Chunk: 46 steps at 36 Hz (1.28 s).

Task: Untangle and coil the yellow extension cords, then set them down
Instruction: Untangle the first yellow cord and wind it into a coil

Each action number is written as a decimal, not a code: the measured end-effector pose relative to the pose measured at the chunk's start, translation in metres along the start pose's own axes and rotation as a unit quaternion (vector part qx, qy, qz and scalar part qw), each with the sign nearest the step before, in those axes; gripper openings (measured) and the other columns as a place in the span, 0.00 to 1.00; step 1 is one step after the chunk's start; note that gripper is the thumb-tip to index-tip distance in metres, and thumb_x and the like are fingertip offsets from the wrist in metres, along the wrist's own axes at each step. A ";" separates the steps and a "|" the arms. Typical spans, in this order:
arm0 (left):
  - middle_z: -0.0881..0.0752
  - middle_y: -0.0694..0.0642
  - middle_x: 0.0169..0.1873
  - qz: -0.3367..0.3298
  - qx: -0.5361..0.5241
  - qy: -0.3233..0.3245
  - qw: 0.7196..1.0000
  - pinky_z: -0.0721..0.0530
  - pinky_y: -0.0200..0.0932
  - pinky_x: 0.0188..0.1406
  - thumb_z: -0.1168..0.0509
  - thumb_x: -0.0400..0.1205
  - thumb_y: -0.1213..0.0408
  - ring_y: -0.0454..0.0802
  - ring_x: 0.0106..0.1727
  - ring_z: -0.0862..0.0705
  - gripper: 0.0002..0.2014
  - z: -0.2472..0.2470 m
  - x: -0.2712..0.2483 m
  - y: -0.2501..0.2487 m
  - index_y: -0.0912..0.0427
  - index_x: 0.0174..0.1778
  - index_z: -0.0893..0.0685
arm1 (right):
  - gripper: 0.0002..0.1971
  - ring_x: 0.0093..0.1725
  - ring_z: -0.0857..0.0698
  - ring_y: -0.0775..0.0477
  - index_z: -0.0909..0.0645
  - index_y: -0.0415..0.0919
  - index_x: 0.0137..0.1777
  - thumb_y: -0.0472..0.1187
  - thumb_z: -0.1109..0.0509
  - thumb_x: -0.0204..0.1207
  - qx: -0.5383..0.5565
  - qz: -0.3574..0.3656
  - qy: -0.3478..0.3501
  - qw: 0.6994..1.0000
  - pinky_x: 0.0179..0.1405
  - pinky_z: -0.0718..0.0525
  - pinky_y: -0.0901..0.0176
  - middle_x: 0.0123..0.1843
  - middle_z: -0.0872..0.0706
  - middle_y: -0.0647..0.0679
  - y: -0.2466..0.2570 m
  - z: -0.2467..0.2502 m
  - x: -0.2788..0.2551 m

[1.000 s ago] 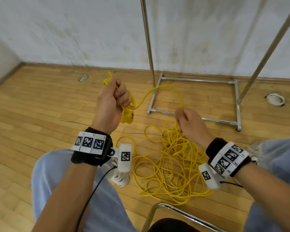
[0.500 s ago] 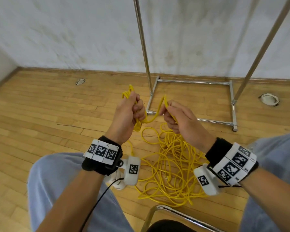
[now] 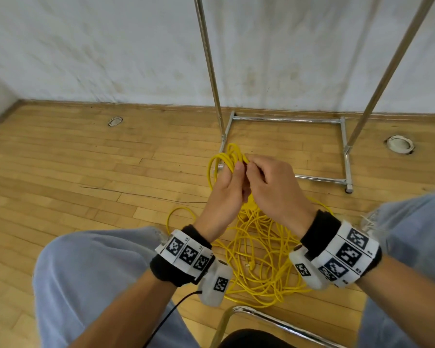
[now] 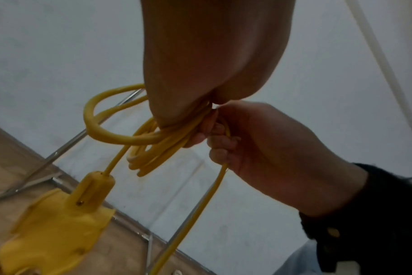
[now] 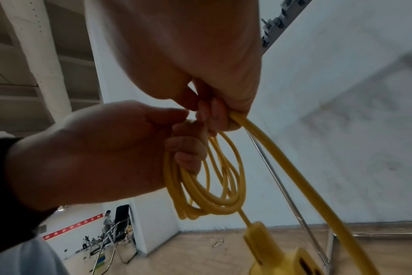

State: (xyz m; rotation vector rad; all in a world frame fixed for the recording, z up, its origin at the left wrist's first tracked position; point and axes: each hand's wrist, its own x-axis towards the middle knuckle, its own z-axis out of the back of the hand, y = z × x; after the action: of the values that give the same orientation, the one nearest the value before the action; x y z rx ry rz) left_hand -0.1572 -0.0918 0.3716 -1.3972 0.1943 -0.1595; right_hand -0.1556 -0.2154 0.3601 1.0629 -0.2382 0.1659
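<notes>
Left hand (image 3: 227, 194) clenched on the small coil (image 3: 225, 159), right hand (image 3: 274, 192) pinching the next strand beside it at twelve o'clock. Risk: the tangled yellow cord (image 3: 259, 262) on the floor snags, yanking loops loose.

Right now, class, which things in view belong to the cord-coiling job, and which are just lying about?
Part of the job:
- left hand, gripping the coiled loops
- right hand, pinching the cord
- yellow socket end
- tangled cord pile on the floor

Lying about:
- metal rack
- chair frame
- floor sockets
</notes>
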 end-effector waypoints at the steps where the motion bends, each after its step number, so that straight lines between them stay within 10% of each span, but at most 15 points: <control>1: 0.27 0.52 0.28 0.014 -0.001 -0.009 1.000 0.28 0.36 0.27 0.51 0.95 0.55 0.44 0.30 0.29 0.20 -0.001 0.001 0.003 0.58 0.42 0.24 | 0.19 0.32 0.18 0.46 0.25 0.41 0.34 0.38 0.41 0.90 -0.008 -0.003 0.006 1.000 0.32 0.19 0.48 0.32 0.19 0.46 0.000 0.000 -0.001; 11: 0.24 0.57 0.27 0.094 -0.037 -0.001 0.995 0.26 0.45 0.34 0.49 0.95 0.55 0.51 0.32 0.26 0.21 -0.009 0.004 0.021 0.61 0.42 0.20 | 0.17 0.39 0.22 0.55 0.22 0.46 0.37 0.40 0.39 0.90 -0.106 -0.040 0.026 0.993 0.38 0.30 0.60 0.39 0.21 0.50 -0.005 0.003 0.002; 16: 0.16 0.79 0.45 0.135 -0.114 0.002 0.984 0.20 0.59 0.50 0.46 0.93 0.54 0.60 0.48 0.17 0.23 -0.011 0.007 0.028 0.71 0.56 0.15 | 0.13 0.48 0.22 0.58 0.13 0.37 0.63 0.39 0.38 0.89 -0.085 -0.064 0.023 0.994 0.50 0.26 0.76 0.54 0.21 0.48 0.002 0.002 0.002; 19: 0.11 0.69 0.58 0.145 -0.160 0.001 0.977 0.16 0.58 0.65 0.47 0.94 0.56 0.57 0.60 0.11 0.19 -0.012 0.008 0.027 0.62 0.62 0.13 | 0.16 0.48 0.24 0.61 0.17 0.37 0.72 0.39 0.38 0.90 -0.082 -0.062 0.029 0.994 0.51 0.29 0.84 0.57 0.24 0.49 0.005 -0.001 0.001; 24: 0.13 0.60 0.68 0.149 -0.265 0.018 0.952 0.22 0.51 0.77 0.53 0.96 0.54 0.50 0.72 0.16 0.23 -0.010 0.011 0.031 0.63 0.76 0.20 | 0.17 0.53 0.23 0.56 0.17 0.42 0.75 0.41 0.37 0.90 -0.105 -0.049 0.019 0.993 0.53 0.24 0.80 0.58 0.27 0.49 0.004 -0.006 -0.001; 28: 0.16 0.62 0.73 0.184 -0.335 0.034 0.924 0.28 0.54 0.82 0.54 0.95 0.52 0.53 0.76 0.19 0.25 -0.006 0.014 0.033 0.64 0.79 0.25 | 0.17 0.62 0.18 0.43 0.17 0.41 0.72 0.41 0.41 0.91 -0.163 -0.024 0.029 0.986 0.64 0.17 0.53 0.70 0.30 0.43 0.008 -0.011 -0.007; 32: 0.16 0.62 0.73 0.236 -0.390 0.039 0.889 0.29 0.55 0.83 0.52 0.94 0.47 0.56 0.76 0.19 0.28 -0.003 0.019 0.037 0.64 0.79 0.24 | 0.20 0.78 0.28 0.30 0.22 0.35 0.77 0.40 0.43 0.90 -0.231 -0.044 0.075 0.969 0.75 0.24 0.39 0.83 0.37 0.31 0.019 -0.015 -0.010; 36: 0.12 0.64 0.63 0.244 -0.402 0.044 0.882 0.19 0.54 0.71 0.50 0.93 0.46 0.57 0.65 0.13 0.27 -0.002 0.027 0.033 0.65 0.63 0.15 | 0.27 0.85 0.39 0.33 0.41 0.35 0.89 0.40 0.49 0.91 -0.297 -0.040 0.100 0.949 0.86 0.37 0.43 0.91 0.68 0.39 0.027 -0.020 -0.014; 39: 0.12 0.64 0.59 0.237 -0.400 0.028 0.885 0.19 0.55 0.69 0.50 0.94 0.47 0.59 0.63 0.14 0.26 0.003 0.036 0.029 0.63 0.60 0.12 | 0.29 0.91 0.53 0.45 0.46 0.33 0.90 0.33 0.47 0.90 -0.241 -0.012 0.070 0.968 0.90 0.47 0.51 0.91 0.73 0.46 0.029 -0.021 -0.015; 42: 0.16 0.63 0.55 0.236 -0.411 -0.022 0.880 0.28 0.55 0.82 0.49 0.94 0.50 0.59 0.64 0.17 0.24 0.011 0.045 0.020 0.63 0.50 0.14 | 0.32 0.89 0.40 0.37 0.44 0.39 0.87 0.28 0.40 0.84 -0.116 0.018 -0.002 0.993 0.83 0.29 0.42 0.92 0.57 0.37 0.024 -0.024 -0.013; 46: 0.19 0.56 0.37 0.209 -0.451 -0.061 0.865 0.16 0.45 0.55 0.50 0.94 0.52 0.49 0.40 0.18 0.23 0.021 0.054 0.007 0.61 0.41 0.20 | 0.25 0.73 0.19 0.42 0.37 0.38 0.78 0.32 0.32 0.85 -0.054 0.015 -0.049 0.997 0.63 0.14 0.55 0.89 0.49 0.39 0.008 -0.021 -0.012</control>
State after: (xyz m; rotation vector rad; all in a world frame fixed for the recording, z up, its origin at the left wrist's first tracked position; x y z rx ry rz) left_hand -0.1000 -0.0826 0.3654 -2.2474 0.5039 0.4455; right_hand -0.1666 -0.1928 0.3541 0.9607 -0.3476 0.1272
